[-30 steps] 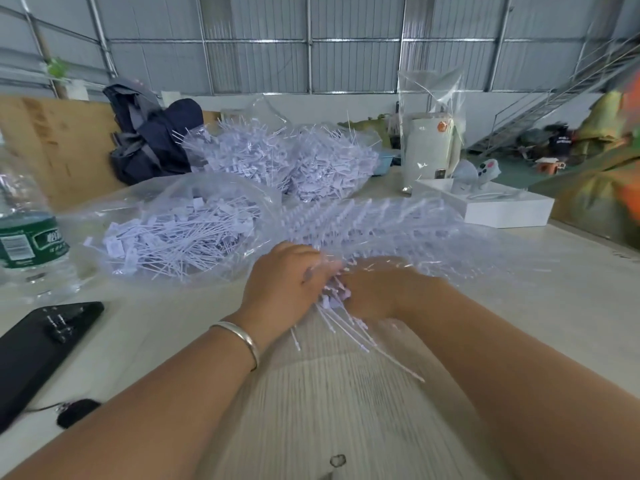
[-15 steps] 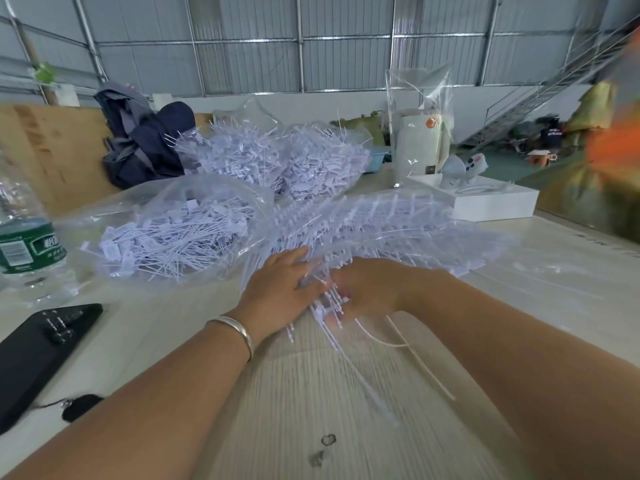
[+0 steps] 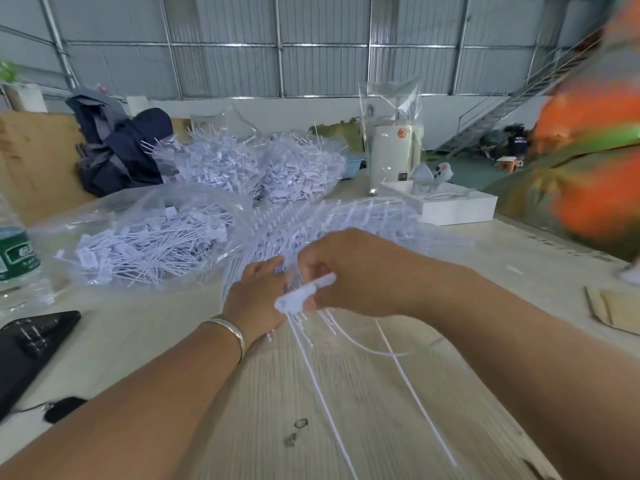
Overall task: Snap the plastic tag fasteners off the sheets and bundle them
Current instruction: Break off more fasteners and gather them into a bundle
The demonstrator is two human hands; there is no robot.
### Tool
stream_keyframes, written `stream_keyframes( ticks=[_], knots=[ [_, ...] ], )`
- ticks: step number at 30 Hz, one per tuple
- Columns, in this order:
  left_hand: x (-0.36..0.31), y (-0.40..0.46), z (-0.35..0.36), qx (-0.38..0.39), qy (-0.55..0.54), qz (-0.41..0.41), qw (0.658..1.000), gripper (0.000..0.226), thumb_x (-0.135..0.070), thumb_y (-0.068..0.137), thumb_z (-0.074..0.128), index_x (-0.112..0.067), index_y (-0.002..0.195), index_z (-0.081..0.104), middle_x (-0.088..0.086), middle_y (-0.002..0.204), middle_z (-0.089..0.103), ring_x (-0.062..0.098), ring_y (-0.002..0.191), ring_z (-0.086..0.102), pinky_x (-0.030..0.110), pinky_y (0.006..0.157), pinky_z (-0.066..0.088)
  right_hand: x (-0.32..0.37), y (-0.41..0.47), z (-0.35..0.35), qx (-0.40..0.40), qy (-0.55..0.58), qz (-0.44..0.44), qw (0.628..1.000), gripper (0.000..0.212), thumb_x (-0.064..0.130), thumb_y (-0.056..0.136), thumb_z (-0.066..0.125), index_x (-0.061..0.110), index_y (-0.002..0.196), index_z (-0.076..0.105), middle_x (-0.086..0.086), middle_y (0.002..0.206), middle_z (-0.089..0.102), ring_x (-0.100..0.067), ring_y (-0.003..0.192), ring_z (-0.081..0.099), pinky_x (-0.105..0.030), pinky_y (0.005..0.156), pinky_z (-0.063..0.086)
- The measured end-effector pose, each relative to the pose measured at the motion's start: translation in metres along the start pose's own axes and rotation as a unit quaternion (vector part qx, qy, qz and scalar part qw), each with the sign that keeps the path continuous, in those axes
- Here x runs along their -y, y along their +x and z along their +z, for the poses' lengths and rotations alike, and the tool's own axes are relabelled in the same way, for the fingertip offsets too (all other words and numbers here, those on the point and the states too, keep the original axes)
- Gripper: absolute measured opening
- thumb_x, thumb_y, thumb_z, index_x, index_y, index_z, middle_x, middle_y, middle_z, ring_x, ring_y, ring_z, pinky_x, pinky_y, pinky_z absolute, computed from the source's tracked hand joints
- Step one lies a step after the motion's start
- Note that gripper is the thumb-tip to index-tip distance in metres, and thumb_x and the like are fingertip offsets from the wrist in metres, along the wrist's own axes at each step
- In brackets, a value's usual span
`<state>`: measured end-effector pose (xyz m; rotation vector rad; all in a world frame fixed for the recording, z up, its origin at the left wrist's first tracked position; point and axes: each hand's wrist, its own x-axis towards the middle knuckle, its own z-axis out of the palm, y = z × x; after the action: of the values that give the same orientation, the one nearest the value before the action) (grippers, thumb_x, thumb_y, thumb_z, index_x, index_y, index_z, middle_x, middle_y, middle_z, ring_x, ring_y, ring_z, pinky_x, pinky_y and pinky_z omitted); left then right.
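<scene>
Fasteners [image 3: 304, 295] pinched in right hand [image 3: 349, 271] just above bench [image 3: 363, 403]; left hand [image 3: 258, 297], fingers straight, presses the sheets [image 3: 346, 220] flat: best to keep that press firm and snap close to the strip, keeping tails aligned.

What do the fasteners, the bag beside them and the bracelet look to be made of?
Fasteners: white matte plastic, thin flexible stems, motion-blurred. Bag: thin clear plastic film, glossy and creased. Bracelet: probably silver-toned metal, with a bright sheen.

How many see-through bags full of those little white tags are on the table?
3: nearest bag left of the left hand, two heaped bags behind it, one left, one right. More may be hidden.
</scene>
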<state>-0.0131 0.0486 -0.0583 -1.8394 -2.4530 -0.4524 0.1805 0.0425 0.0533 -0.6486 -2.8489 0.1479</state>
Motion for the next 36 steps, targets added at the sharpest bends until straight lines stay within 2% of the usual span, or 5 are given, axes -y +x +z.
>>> stream_keyframes(
  ticks=[11,17,22,31,36],
  knots=[
    [0.005,-0.011,-0.061,-0.046,-0.625,-0.025,0.779,0.022,-0.017,0.09,0.053,-0.014,0.091,0.075,0.006,0.098,0.075,0.016,0.087,0.07,0.024,0.075,0.049,-0.015,0.034,0.009,-0.085,-0.156,0.021,0.984,0.021,0.023,0.098,0.049,0.016,0.118,0.045,0.0,0.084,0.047,-0.028,0.085,0.054,-0.032,0.068,0.032],
    [0.009,-0.011,-0.043,-0.055,-0.578,-0.039,0.813,0.025,-0.02,0.089,0.066,-0.023,0.066,0.075,0.001,0.065,0.068,0.014,0.065,0.064,0.021,0.059,0.044,-0.034,0.054,0.025,-0.066,-0.172,0.06,0.981,0.023,0.04,0.097,0.048,0.02,0.109,0.047,0.006,0.084,0.05,-0.02,0.087,0.054,-0.037,0.084,0.026],
    [0.014,-0.013,-0.035,-0.008,-0.66,-0.082,0.746,0.016,-0.011,0.095,0.057,-0.011,0.083,0.068,0.005,0.065,0.068,0.02,0.062,0.07,0.023,0.053,0.054,-0.041,0.053,0.02,-0.13,-0.183,0.188,0.956,0.054,0.075,0.078,0.051,0.022,0.087,0.051,0.005,0.077,0.05,-0.021,0.082,0.049,-0.044,0.098,0.031],
    [0.011,-0.011,-0.021,0.029,-0.608,-0.096,0.788,0.021,-0.015,0.095,0.059,-0.011,0.074,0.062,0.002,0.06,0.061,0.017,0.047,0.06,0.022,0.044,0.046,-0.011,0.048,0.034,-0.209,-0.25,0.145,0.934,0.026,0.039,0.088,0.062,0.017,0.101,0.061,-0.009,0.107,0.055,-0.029,0.106,0.046,-0.038,0.087,0.035],
    [0.008,-0.012,-0.022,0.019,-0.565,-0.097,0.819,0.029,-0.021,0.09,0.065,-0.016,0.061,0.061,0.004,0.051,0.053,0.014,0.039,0.045,0.018,0.039,0.028,0.008,0.041,0.024,-0.181,-0.284,0.137,0.932,0.035,0.029,0.089,0.061,0.016,0.073,0.033,-0.002,0.084,0.051,-0.02,0.07,0.038,-0.031,0.066,0.026]
  ],
)
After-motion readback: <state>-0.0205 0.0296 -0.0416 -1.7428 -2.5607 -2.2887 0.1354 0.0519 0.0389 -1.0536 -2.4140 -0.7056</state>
